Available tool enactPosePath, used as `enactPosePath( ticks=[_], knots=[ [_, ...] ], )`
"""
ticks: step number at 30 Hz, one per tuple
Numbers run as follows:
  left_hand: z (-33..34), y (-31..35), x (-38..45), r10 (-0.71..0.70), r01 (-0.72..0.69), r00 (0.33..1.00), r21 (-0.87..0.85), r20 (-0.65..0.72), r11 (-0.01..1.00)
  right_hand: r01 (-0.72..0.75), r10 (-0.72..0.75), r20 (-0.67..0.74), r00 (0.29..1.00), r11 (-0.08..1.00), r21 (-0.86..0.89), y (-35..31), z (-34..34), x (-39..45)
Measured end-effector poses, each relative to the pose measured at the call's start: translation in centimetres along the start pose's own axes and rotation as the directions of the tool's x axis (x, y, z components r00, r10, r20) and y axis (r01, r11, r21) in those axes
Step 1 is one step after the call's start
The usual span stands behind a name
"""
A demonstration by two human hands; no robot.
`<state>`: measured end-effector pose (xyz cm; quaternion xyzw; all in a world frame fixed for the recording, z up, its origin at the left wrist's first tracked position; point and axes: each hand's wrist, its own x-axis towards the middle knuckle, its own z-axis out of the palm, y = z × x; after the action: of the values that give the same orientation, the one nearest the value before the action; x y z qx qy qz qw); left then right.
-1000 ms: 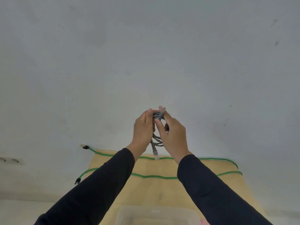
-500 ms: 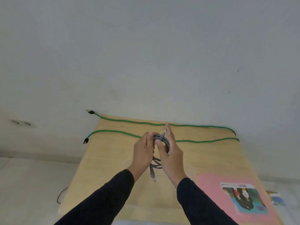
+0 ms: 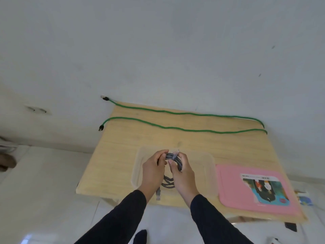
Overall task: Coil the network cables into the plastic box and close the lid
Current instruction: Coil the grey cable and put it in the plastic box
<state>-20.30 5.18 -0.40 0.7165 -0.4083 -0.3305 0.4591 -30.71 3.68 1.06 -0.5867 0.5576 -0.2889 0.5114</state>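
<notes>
Now my hands have come down over the clear box (image 3: pixel 210 170). Left hand (image 3: pixel 152 170) and right hand (image 3: pixel 182 175) both squeeze the grey cable (image 3: pixel 176 160) bundle above it.

a plain room, likely in a home: a small wooden desk (image 3: pixel 123 155) pushed against a bare white wall (image 3: pixel 158 50), pale tiled floor (image 3: pixel 44 191) below, wall socket (image 3: pixel 36 109) low down.

Both hands grip a coiled grey cable (image 3: pixel 173 158) above the clear plastic box (image 3: pixel 209 166) on the wooden counter (image 3: pixel 123 155): left hand (image 3: pixel 153 170), right hand (image 3: pixel 182 175). A green cable (image 3: pixel 175 129) lies stretched behind; a pink lid (image 3: pixel 228 187) rests right of the box.
</notes>
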Motion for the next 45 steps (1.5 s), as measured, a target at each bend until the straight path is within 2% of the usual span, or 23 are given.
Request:
enactPosePath(
  ticks=[5, 11, 18, 23, 26, 28, 31, 33, 36, 41, 45],
  knots=[
    [-0.1, -0.5, 1.8, 0.008, -0.008, 0.999, 0.009, 0.034, 1.0, -0.074, 0.078, -0.067, 0.995, 0.995, 0.07, 0.3, 1.6, 1.1],
    [-0.2, -1.2, 4.6, 0.087, -0.097, 0.982, 0.055, 0.166, 0.994, -0.125, 0.145, -0.167, 0.975, 0.985, 0.121, 0.5, 3.0, 2.6],
    [-0.3, -3.3, 5.0, 0.059, -0.085, 0.969, 0.096, 0.241, 0.992, -0.207, 0.218, -0.134, 0.967, 0.974, 0.088, 1.9, 3.6, 3.3],
    [-0.4, -3.9, 5.1, -0.016, -0.047, 0.954, 0.203, 0.299, 0.978, -0.24, 0.24, -0.029, 0.97, 0.971, -0.004, 2.7, 3.3, 3.8],
    [-0.5, -3.9, 5.1, -0.039, -0.051, 0.951, 0.28, 0.307, 0.959, -0.192, 0.194, 0.001, 0.981, 0.969, -0.158, 3.1, 3.2, 4.1],
    [-0.6, -3.8, 5.0, -0.05, -0.04, 0.948, 0.273, 0.315, 0.961, -0.161, 0.168, 0.0, 0.986, 0.947, -0.278, 3.0, 3.3, 4.0],
    [-0.6, -3.5, 4.6, -0.09, -0.027, 0.937, 0.327, 0.337, 0.945, -0.068, 0.092, 0.019, 0.996, 0.846, -0.53, 2.8, 3.0, 3.7],
    [-0.4, -3.4, 4.4, -0.13, -0.015, 0.935, 0.404, 0.329, 0.915, -0.014, 0.068, 0.063, 0.996, 0.778, -0.628, 2.7, 2.8, 3.4],
    [-0.4, -3.1, 3.9, -0.15, -0.021, 0.937, 0.481, 0.315, 0.877, 0.067, 0.056, 0.153, 0.987, 0.715, -0.696, 2.6, 2.3, 3.1],
    [-0.5, -2.9, 2.6, -0.027, -0.156, 0.955, 0.579, 0.295, 0.8, 0.216, -0.056, 0.229, 0.972, 0.6, -0.77, 2.4, 1.5, 2.2],
    [-0.9, -2.2, 1.6, 0.014, -0.163, 0.972, 0.636, 0.233, 0.754, 0.321, -0.181, 0.265, 0.947, 0.55, -0.771, 1.9, 0.5, 1.9]
  ],
)
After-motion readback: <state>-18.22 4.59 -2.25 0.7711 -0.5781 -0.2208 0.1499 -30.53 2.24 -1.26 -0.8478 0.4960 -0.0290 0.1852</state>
